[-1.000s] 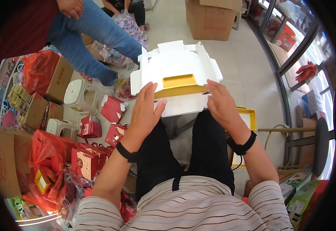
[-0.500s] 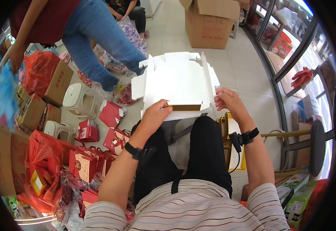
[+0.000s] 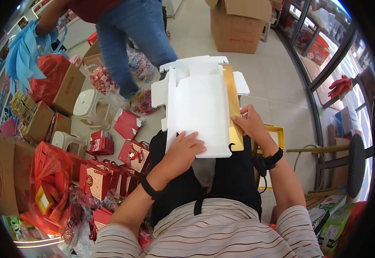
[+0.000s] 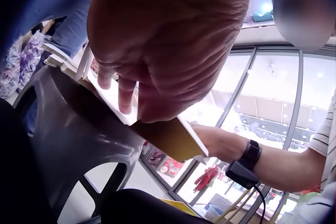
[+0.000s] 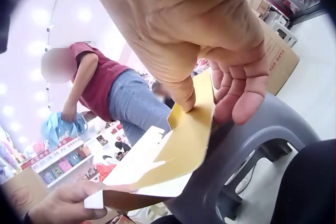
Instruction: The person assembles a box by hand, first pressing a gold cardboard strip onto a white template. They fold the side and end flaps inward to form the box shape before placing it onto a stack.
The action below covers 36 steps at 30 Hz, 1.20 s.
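A white cardboard sheet (image 3: 202, 99) with notched flaps lies on a grey plastic stool (image 4: 84, 124) between the knees. Along its right side a gold panel (image 3: 231, 94) stands folded up. The left hand (image 3: 181, 152) lies with spread fingers on the white sheet near its front left corner. At the right edge, the right hand (image 3: 253, 124) pinches the gold panel, thumb on the gold face and the fingers behind it, as the right wrist view also shows at the panel (image 5: 184, 140).
Stacked gold-rimmed trays (image 3: 275, 133) stand by the right knee. Red gift bags (image 3: 95, 180), white stools (image 3: 88, 107) and cartons crowd the left. A person in jeans (image 3: 133, 34) stands ahead on the left; a large carton (image 3: 237, 32) stands at the back.
The cardboard has turned, its gold panel going from the near edge to the right side. The left hand now lies flat on it; the right hand has taken the panel. The standing person has shifted right.
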Available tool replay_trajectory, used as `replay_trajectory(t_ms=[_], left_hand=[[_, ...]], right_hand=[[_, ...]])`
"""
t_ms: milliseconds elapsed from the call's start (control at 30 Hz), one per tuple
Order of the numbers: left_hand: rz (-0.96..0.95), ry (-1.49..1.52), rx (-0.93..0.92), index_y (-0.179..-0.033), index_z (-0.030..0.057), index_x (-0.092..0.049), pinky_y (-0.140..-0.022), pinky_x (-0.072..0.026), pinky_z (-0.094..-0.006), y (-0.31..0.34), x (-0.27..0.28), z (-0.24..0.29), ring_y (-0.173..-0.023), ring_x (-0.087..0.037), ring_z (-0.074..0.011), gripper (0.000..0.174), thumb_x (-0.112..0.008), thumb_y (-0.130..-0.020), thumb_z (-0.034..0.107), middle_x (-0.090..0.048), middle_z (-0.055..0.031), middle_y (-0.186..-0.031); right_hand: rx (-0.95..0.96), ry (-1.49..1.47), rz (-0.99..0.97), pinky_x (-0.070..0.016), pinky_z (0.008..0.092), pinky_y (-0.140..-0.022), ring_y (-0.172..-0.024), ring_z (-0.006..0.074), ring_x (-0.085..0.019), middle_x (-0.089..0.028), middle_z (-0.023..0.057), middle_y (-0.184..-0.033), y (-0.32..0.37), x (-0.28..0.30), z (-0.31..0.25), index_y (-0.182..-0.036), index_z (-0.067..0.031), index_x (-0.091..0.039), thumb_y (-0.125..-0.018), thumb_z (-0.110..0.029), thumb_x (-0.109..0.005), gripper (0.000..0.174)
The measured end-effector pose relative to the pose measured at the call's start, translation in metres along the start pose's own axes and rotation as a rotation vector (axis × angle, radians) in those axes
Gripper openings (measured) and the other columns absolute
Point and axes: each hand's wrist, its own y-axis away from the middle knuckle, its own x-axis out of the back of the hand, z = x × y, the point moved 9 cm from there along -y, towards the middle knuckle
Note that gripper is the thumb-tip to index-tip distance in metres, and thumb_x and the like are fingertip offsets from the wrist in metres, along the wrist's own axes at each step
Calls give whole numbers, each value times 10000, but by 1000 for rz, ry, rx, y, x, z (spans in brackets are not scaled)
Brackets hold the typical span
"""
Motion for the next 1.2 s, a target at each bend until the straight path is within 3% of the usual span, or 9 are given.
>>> replay_trajectory(t_ms=[133,267,467,633,767,867,900,1100,1200], left_hand=[[167,136,42,-1301,78,-681,-1219,-404,-483,9,58,25,-1470,-508,-373,475,-591,-875,-110,-621,-152,-1415],[597,-81,469,-1392,1,-621,-1079,-486,-427,49,93,-73,-1266,-613,-353,348,-574,-1079,145,-620,-220,-1410],[231,678,638,-1561,-17,-483,-1119,-450,-379,39,26,-74,-1345,-588,-289,620,-522,-1133,430,-600,-216,-1477],[191,514,481,-1552,67,-534,-912,-532,-287,21,15,-64,-1072,-637,-86,485,-569,-1113,272,-663,-65,-1325],[200,500,563,-1405,15,-648,-850,-530,-285,21,19,-70,-930,-601,-102,369,-550,-1077,154,-709,-22,-1085],[224,286,399,-1392,4,-647,-812,-526,-296,13,32,-56,-875,-613,-119,371,-566,-1058,145,-712,-76,-1013],[206,151,384,-1344,1,-659,-810,-545,-338,10,40,-40,-841,-666,-219,349,-585,-1031,136,-710,-155,-992],[197,-150,223,-1281,16,-667,-786,-561,-485,-7,45,-21,-884,-706,-437,318,-587,-987,106,-726,-252,-1001],[23,-156,290,-1297,23,-666,-773,-560,-497,-12,49,-19,-879,-714,-445,340,-579,-975,90,-732,-260,-996]], right_hand=[[118,98,113,-522,394,-694,-710,231,-625,-624,105,-786,-3,-6,14,-1202,-5,-530,-921,-220,-772,429],[102,37,97,-512,391,-682,-682,209,-603,-606,83,-748,3,-12,8,-1363,-4,-518,-945,-200,-731,509],[135,-48,64,-513,393,-684,-662,220,-620,-618,112,-731,11,-17,3,-1517,-37,-468,-975,-196,-669,600],[218,129,118,-532,424,-717,-704,326,-661,-666,182,-791,28,-17,-20,-1510,-66,-475,-983,-149,-627,555],[412,157,156,-536,435,-723,-723,366,-668,-690,199,-835,41,-20,-27,-1383,-51,-549,-996,-129,-604,399],[442,116,54,-534,428,-717,-726,341,-668,-690,186,-842,41,-23,-31,-1289,-31,-577,-1006,-122,-581,298],[439,90,13,-532,425,-715,-725,328,-667,-686,180,-840,42,-24,-34,-1262,-24,-583,-1009,-118,-572,270],[148,-36,-413,-534,301,-770,-854,166,-615,-655,107,-1082,42,-45,-21,-1402,-60,-547,-991,-133,-566,418],[67,181,-492,-507,369,-920,-993,271,-649,-673,181,-1158,48,-37,-24,-1468,-36,-497,-911,-186,-606,587]])
